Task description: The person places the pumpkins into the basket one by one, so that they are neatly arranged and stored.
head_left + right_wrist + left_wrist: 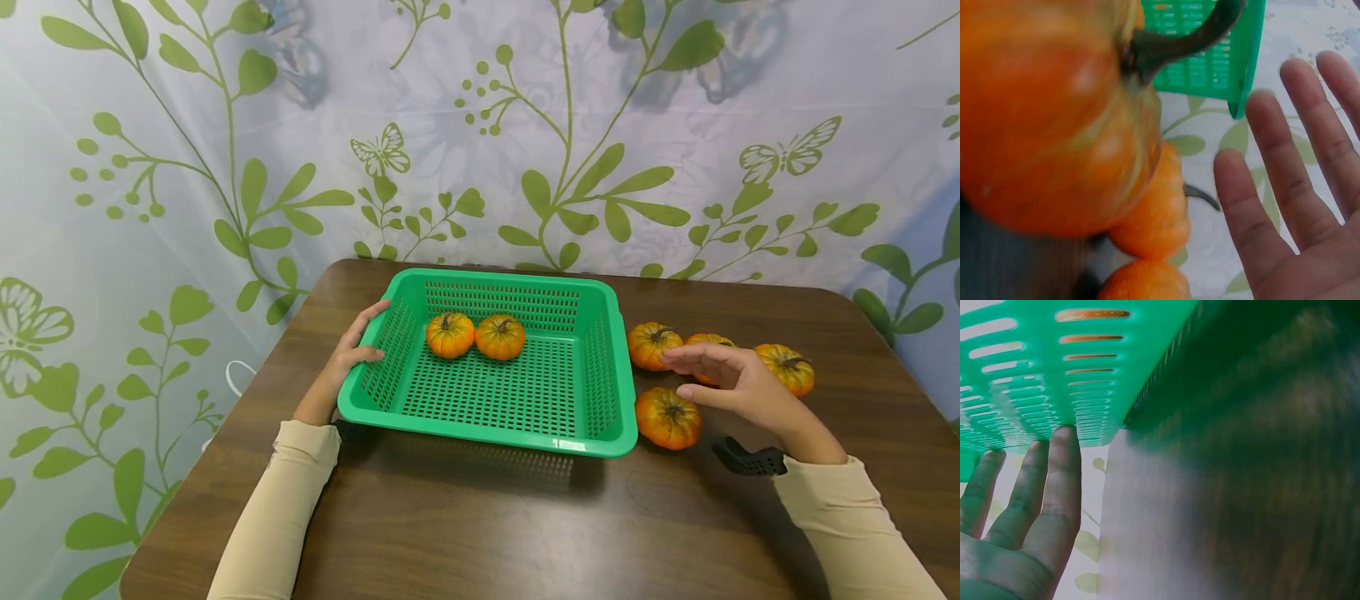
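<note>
A green plastic basket (487,443) with slotted walls stands on the table, two small orange pumpkins (450,336) side by side in its back left part. My left hand (348,358) holds the basket's left rim, the thumb over the edge; in the left wrist view, straight fingers (1063,469) touch the outer wall. To the right of the basket lie several more pumpkins (669,418). Above them my right hand (738,387) is held with fingers spread and nothing in it. A large pumpkin (1054,125) with a dark stem is close to it in the right wrist view.
The brown wooden table (465,533) has rounded back corners. Behind it and at the left hangs a pale cloth (450,208) with green leaves and butterflies. A white cable (234,379) shows beyond the table's left edge.
</note>
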Action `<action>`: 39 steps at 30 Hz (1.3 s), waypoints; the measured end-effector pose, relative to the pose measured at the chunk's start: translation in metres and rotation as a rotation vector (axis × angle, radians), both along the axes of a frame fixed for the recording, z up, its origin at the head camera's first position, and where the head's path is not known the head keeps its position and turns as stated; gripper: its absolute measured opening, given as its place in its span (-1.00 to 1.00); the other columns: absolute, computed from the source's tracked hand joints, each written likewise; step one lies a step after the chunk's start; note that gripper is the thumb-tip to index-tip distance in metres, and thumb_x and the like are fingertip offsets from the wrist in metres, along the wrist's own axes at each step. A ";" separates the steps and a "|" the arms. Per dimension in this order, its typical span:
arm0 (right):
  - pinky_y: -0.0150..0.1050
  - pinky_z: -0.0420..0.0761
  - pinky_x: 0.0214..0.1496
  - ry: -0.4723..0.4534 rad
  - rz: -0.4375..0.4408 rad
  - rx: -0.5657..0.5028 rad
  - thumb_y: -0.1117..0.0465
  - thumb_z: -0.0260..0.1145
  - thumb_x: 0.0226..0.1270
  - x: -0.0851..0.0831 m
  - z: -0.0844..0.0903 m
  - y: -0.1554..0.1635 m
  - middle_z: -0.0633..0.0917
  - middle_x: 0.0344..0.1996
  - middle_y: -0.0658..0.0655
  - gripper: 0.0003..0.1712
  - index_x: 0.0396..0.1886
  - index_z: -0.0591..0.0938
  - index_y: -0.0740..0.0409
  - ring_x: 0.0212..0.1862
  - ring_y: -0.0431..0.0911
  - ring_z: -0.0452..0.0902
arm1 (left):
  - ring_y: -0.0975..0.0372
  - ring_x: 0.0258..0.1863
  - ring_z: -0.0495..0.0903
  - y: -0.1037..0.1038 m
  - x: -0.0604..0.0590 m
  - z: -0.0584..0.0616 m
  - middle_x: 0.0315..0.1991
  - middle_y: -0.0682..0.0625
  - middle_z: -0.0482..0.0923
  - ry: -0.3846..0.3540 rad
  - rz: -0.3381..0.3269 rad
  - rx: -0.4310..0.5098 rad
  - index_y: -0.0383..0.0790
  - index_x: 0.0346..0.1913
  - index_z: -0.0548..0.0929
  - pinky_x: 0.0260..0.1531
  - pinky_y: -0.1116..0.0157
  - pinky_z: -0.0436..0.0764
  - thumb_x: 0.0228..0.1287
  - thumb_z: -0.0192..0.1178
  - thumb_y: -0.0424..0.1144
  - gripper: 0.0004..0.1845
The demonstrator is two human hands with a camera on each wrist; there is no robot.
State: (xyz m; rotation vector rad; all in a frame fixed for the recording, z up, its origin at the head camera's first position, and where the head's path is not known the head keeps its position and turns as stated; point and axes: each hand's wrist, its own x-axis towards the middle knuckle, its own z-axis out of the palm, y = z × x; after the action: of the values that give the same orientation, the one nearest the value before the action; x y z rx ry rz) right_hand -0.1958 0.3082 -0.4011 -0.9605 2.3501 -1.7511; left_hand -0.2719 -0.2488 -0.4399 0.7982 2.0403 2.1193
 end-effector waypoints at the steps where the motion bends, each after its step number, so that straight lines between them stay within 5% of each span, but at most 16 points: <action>1: -0.39 0.56 0.08 0.009 0.009 0.010 0.68 0.22 0.19 0.001 -0.001 0.002 0.63 0.13 0.03 -0.48 0.19 0.48 0.50 0.19 -0.19 0.54 | 0.06 0.13 0.40 0.000 0.000 0.000 0.41 -0.29 0.06 -0.007 0.002 -0.003 -0.18 0.56 0.11 -0.09 0.30 0.57 0.13 -0.06 -0.50 -0.17; 14: -0.45 0.47 0.16 -0.044 0.029 0.197 0.53 0.37 0.18 0.007 -0.015 0.018 0.54 0.28 -0.05 -0.32 0.33 0.42 0.40 0.27 -0.26 0.44 | 0.04 0.13 0.40 0.000 0.002 0.001 0.41 -0.26 0.09 -0.038 0.013 -0.002 -0.12 0.56 0.13 -0.10 0.29 0.57 0.13 -0.05 -0.48 -0.16; 27: -0.52 0.36 0.21 -0.093 0.142 0.209 0.52 0.38 0.16 0.001 -0.028 0.023 0.46 0.36 -0.04 -0.19 0.42 0.29 0.43 0.32 -0.36 0.35 | 0.09 0.21 0.37 0.002 0.000 0.000 0.43 -0.32 0.03 -0.013 0.005 0.037 -0.21 0.56 0.11 0.02 0.32 0.50 0.12 -0.08 -0.52 -0.16; 31: -0.50 0.40 0.16 -0.098 0.118 0.260 0.46 0.42 0.15 0.001 -0.030 0.024 0.46 0.36 0.01 -0.16 0.43 0.30 0.37 0.30 -0.43 0.32 | 0.08 0.21 0.35 0.001 0.000 0.000 0.45 -0.32 0.01 -0.027 0.018 0.006 -0.19 0.57 0.08 0.01 0.33 0.51 0.13 -0.08 -0.52 -0.15; 39: -0.48 0.42 0.13 -0.079 0.101 0.337 0.37 0.49 0.13 0.001 -0.032 0.024 0.46 0.31 -0.19 -0.15 0.42 0.35 0.30 0.24 -0.44 0.36 | 0.08 0.19 0.37 0.000 0.000 -0.001 0.44 -0.32 0.03 -0.045 0.020 0.001 -0.15 0.57 0.09 -0.02 0.32 0.53 0.13 -0.07 -0.50 -0.15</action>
State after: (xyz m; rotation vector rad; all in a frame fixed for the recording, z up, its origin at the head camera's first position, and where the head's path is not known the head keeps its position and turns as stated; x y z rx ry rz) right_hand -0.1949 0.3324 -0.4336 -0.9184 2.3925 -1.2768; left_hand -0.2722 -0.2484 -0.4410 0.7265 2.0343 2.1287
